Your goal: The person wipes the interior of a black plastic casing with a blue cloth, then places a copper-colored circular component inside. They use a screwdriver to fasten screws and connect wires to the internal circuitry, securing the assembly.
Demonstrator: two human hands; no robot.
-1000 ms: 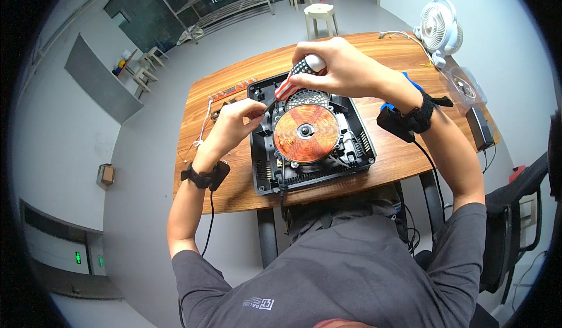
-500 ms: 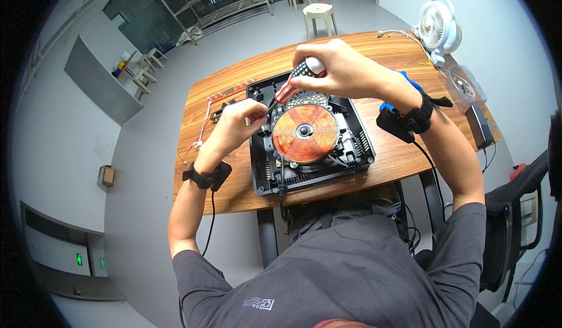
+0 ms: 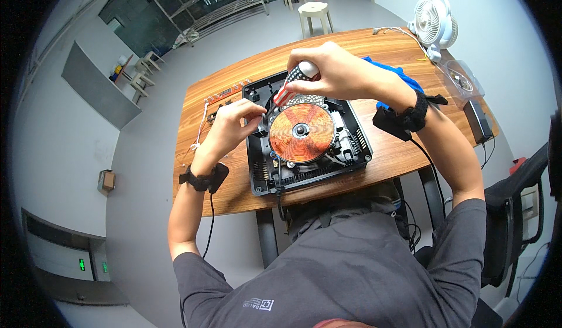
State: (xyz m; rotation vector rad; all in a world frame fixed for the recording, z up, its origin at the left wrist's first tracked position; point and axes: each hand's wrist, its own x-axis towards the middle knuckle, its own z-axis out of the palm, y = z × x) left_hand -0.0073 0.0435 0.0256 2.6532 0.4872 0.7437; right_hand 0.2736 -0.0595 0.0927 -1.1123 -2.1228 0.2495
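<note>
In my right hand (image 3: 328,69) is a screwdriver (image 3: 283,95) with a stars-and-stripes handle and a pale butt end. It tilts, its dark shaft pointing down and left into the open black housing (image 3: 304,183) of an induction cooker. My left hand (image 3: 235,119) has thumb and fingers pinched together beside the shaft's lower end, at the housing's left side. Whatever sits between those fingertips, and the screwdriver's tip, is hidden. A round copper coil (image 3: 302,133) lies in the middle of the housing, with a perforated grey disc (image 3: 308,100) partly showing behind it.
On the wooden table (image 3: 392,158), a strip of small parts (image 3: 228,91) and a white cable (image 3: 202,123) lie left of the housing. Blue cloth (image 3: 398,73) lies behind my right wrist. A white fan (image 3: 432,23), clear plastic box (image 3: 462,79) and black power adapter (image 3: 478,121) line the right side.
The whole view has shifted slightly. The screwdriver's handle and my right hand have turned a little, while its shaft stays by my left fingertips.
</note>
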